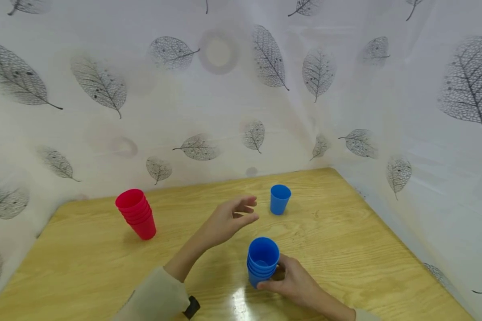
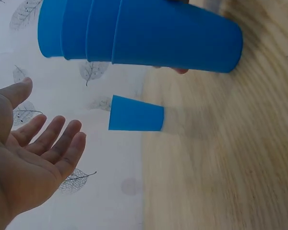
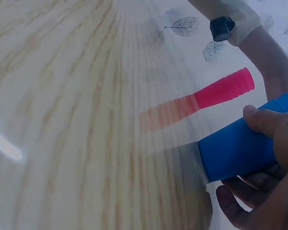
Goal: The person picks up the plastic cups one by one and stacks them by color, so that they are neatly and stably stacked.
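A nested stack of blue cups [image 1: 261, 258] stands mouth up near the front middle of the table, and my right hand [image 1: 295, 281] grips its lower part from the right. The right wrist view shows the thumb and fingers around the blue stack [image 3: 240, 148], its base at the tabletop. My left hand [image 1: 230, 218] hovers in the air behind and left of the stack, fingers spread and loosely bent, holding nothing. Beyond it, a single blue cup [image 1: 280, 200] stands upright on its own, apart from both hands. In the left wrist view this single cup [image 2: 137, 113] lies past the left fingertips.
A nested stack of red cups [image 1: 138, 214] stands at the left on the wood-grain table [image 1: 84, 267]. Leaf-patterned sheeting [image 1: 225, 98] rises along the table's back and right edges. A dark strapped device [image 1: 192, 307] sits at the left sleeve.
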`<state>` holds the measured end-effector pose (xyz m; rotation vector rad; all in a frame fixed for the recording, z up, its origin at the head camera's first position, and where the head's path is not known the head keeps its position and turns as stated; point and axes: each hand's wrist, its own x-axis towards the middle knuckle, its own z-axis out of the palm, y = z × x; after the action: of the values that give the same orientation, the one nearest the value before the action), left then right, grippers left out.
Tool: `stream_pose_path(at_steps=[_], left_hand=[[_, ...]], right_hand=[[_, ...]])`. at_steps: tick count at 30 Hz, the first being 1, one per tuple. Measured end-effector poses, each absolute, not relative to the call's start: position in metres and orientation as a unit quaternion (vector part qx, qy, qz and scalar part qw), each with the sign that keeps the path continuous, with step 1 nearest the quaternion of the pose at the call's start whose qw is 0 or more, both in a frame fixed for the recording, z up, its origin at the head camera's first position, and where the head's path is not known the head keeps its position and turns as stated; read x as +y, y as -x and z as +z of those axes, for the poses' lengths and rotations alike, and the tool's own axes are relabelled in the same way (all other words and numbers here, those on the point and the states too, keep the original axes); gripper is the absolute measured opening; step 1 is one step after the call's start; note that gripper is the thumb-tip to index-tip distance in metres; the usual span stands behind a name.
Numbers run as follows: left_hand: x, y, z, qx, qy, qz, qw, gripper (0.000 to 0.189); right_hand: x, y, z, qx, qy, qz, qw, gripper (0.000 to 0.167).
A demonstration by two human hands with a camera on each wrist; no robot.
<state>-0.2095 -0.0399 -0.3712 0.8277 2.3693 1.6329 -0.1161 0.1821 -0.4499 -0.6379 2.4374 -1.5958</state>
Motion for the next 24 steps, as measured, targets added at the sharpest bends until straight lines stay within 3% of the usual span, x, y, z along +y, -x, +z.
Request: stream_pose_path(at_steps=[15,24], left_hand=[[-0.017,0.280,-0.391,0.815,-0.244,0.512,0.117,0.057],[0.005,0.303,-0.408,0.830,-0.235,0.493,0.115,0.063]], right_hand=[[0.182,0.117,-0.452,0.818,0.213,-0.528,0.078,0.055],[0.183,0.116,-0.452,0.819,0.207,-0.528,0.085,0.054]])
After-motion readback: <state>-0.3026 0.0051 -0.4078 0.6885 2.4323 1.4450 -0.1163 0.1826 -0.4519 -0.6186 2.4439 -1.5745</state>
